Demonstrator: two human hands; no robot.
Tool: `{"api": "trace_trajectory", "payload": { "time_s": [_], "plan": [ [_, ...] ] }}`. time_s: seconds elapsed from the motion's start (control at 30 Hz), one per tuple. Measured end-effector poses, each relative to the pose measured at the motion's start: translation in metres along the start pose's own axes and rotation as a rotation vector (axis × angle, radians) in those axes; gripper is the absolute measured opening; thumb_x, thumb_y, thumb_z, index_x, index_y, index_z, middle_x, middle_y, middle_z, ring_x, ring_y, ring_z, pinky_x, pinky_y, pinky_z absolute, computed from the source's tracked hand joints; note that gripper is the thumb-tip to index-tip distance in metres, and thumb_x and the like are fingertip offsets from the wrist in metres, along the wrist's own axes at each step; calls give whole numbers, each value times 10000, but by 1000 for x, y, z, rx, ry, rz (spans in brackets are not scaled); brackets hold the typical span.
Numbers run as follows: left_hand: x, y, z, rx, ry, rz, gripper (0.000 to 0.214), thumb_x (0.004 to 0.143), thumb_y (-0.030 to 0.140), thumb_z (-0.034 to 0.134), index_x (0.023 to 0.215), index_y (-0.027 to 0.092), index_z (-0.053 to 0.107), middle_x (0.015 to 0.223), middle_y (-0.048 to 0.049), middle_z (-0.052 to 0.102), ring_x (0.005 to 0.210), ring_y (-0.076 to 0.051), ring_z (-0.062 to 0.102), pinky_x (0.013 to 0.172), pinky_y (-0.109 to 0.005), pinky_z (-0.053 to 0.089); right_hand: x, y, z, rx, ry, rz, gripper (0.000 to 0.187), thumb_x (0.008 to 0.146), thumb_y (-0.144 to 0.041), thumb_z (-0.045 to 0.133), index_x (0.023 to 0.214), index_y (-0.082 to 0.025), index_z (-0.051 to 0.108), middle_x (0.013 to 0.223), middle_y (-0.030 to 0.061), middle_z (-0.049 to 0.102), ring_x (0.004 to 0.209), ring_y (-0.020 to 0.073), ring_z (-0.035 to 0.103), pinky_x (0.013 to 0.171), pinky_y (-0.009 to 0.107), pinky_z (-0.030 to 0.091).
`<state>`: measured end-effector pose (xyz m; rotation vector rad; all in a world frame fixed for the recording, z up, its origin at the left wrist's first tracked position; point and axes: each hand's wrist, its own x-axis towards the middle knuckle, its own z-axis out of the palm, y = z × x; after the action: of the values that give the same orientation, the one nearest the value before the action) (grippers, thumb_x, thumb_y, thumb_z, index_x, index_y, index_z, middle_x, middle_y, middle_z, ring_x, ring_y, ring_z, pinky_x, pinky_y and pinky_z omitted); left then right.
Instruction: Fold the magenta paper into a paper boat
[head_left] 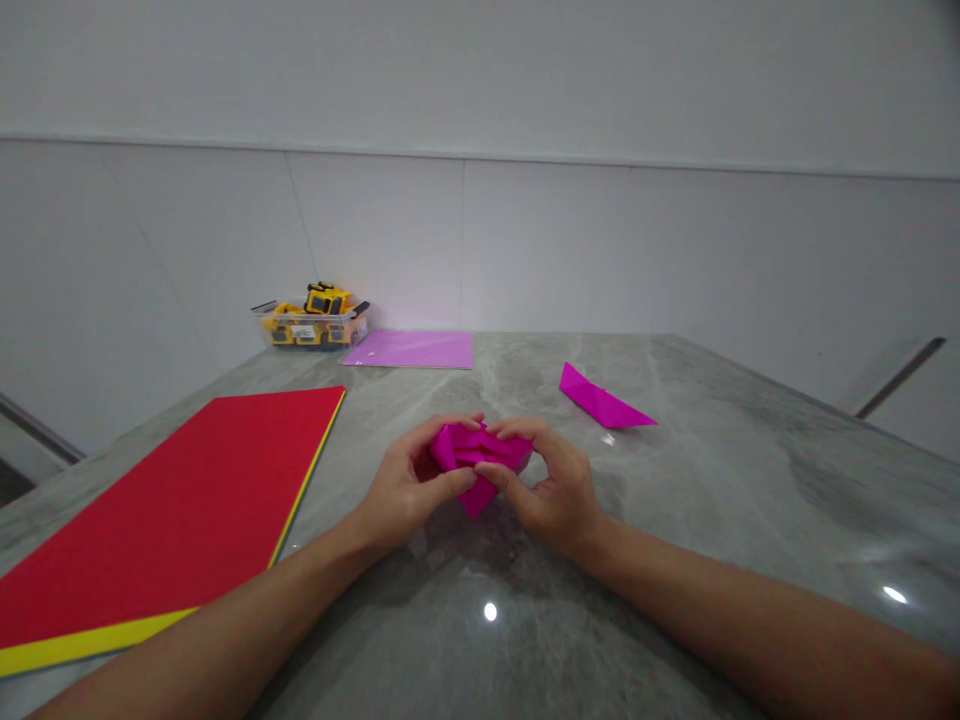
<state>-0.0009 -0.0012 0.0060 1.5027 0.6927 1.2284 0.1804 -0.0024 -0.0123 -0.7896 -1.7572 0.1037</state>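
Observation:
Between my two hands is a folded magenta paper [475, 492], its layers spread a little at the top and its lower corner pointing down toward me. My left hand [409, 480] grips its left side, thumb on the near face and fingers along the far edge. On the right side my right hand [553, 485] holds it the same way, its thumb near the middle beside the left thumb. The fingers cover parts of the folds. Farther off to the right lies a magenta folded paper boat [602, 401] on the grey marbled table [720, 480].
At left lie large red sheets [195, 490] with a yellow sheet edge showing beneath. A purple sheet pack [416, 349] rests near the wall. Beside it stands a clear plastic box [300, 328] with yellow toy vehicles [328, 299]. The white wall [570, 240] closes off the back.

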Motion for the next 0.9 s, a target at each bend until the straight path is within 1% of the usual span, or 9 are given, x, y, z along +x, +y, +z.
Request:
{"api": "trace_trajectory", "payload": {
  "time_s": [0.1, 0.2, 0.37, 0.5, 0.63, 0.7, 0.9],
  "plan": [
    [0, 1, 4, -9, 0, -40, 350, 710, 199, 804, 1046, 172, 708, 1199, -104, 678, 1086, -258, 632, 940, -332, 489, 1, -3, 1, -22, 31, 45, 210, 834, -353, 704, 980, -254, 590, 903, 48, 710, 804, 218, 679, 740, 360, 534],
    [-1, 0, 9, 0, 0, -70, 359, 692, 199, 814, 1038, 170, 719, 1092, -97, 709, 1014, -245, 648, 893, -319, 498, 1, -7, 2, -23, 50, 81, 191, 834, -356, 698, 956, -250, 596, 864, 39, 700, 776, 208, 669, 714, 341, 523],
    [-2, -4, 12, 122, -13, -81, 302, 714, 238, 792, 995, 167, 706, 919, -51, 707, 843, -196, 627, 783, -290, 490, 1, -6, 5, -45, 53, 158, 177, 837, -391, 682, 864, -230, 615, 757, 16, 667, 674, 178, 621, 651, 310, 481],
    [-2, -8, 11, 192, -22, -93, 220, 743, 300, 766, 885, 161, 670, 787, -11, 650, 713, -152, 558, 675, -252, 448, 0, -3, 7, -18, 24, 253, 224, 832, -443, 677, 798, -226, 631, 702, 5, 644, 628, 167, 575, 631, 303, 445],
    [0, -8, 10, 264, -21, -92, 219, 739, 324, 754, 739, 163, 606, 641, 37, 526, 602, -113, 445, 565, -218, 369, 1, -2, 7, 21, 0, 308, 264, 849, -454, 648, 731, -220, 619, 655, -10, 607, 601, 150, 535, 606, 282, 409],
    [0, -6, 11, 290, -22, -89, 225, 742, 328, 737, 703, 163, 588, 618, 43, 489, 584, -108, 412, 547, -215, 347, 1, -2, 8, 34, -9, 329, 290, 862, -453, 629, 697, -216, 599, 627, -18, 580, 586, 142, 514, 590, 272, 388],
    [1, -4, 12, 272, -56, -92, 228, 784, 354, 661, 685, 162, 587, 617, 35, 469, 590, -112, 398, 566, -222, 358, 1, -1, 9, 60, -29, 324, 352, 914, -438, 567, 652, -207, 523, 588, -36, 501, 551, 120, 450, 555, 258, 336]
  ]
}}
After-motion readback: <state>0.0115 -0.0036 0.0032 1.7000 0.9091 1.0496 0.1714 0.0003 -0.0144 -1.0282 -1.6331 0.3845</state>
